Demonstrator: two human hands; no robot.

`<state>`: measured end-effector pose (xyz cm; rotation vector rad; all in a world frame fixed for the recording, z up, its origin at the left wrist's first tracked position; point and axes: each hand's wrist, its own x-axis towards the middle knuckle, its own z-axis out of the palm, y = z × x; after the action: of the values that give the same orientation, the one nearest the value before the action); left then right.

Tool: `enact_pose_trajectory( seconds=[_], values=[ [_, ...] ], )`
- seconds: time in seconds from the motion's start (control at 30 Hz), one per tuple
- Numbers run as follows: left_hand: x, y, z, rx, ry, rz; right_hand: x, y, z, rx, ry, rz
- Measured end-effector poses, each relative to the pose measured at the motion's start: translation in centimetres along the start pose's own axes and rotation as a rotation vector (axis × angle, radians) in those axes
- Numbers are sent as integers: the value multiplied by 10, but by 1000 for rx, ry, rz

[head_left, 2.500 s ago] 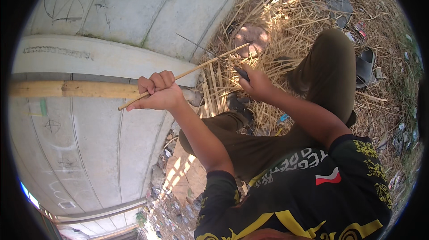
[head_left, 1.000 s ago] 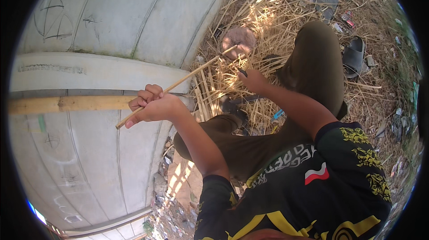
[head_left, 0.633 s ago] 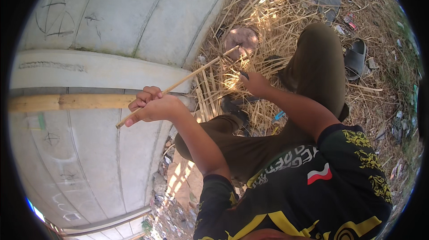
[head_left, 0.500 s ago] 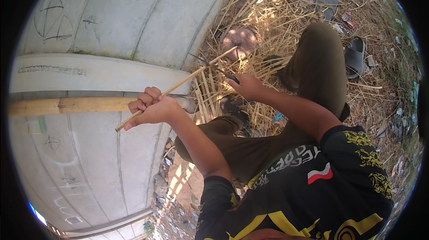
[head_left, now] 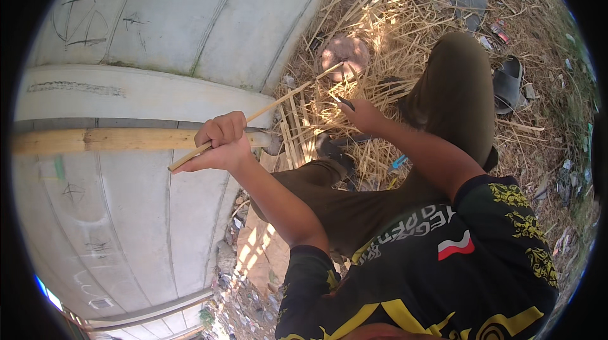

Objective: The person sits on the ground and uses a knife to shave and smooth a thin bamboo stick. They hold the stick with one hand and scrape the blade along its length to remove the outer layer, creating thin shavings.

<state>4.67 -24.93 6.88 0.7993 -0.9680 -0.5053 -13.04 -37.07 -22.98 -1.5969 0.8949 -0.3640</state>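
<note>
My left hand (head_left: 223, 142) is closed around a thin bamboo strip (head_left: 278, 102), gripping it near its close end. The strip slants away to the right, and its far end lies over a rounded brownish block (head_left: 352, 55) on the ground. My right hand (head_left: 368, 117) is closed on the dark handle of a knife (head_left: 346, 103), on the near right side of the strip. The blade is hard to make out against the straw-coloured slivers, and it appears apart from the strip.
A pale panel wall (head_left: 164, 23) fills the left, with a thick bamboo pole (head_left: 126, 140) along it. Cut slivers (head_left: 380, 29) litter the ground around the block. A grey sandal (head_left: 508, 85) lies right of my bent knee (head_left: 459, 86). Bits of rubbish are scattered farther right.
The knife has come off the strip, where its blade lay across before, and now sits nearer me. My left hand has shifted slightly up and right, its fingers turned over the strip.
</note>
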Motion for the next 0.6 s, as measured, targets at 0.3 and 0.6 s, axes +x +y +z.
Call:
enact_pose_trajectory(
  seconds=[0.3,0.6],
  values=[
    [-11,11,16,22,239,200,-37,-69,2,-188,33,-270],
    [-59,112,50,-42,-183,563,-10,-31,10,-56,133,-36]
  ],
)
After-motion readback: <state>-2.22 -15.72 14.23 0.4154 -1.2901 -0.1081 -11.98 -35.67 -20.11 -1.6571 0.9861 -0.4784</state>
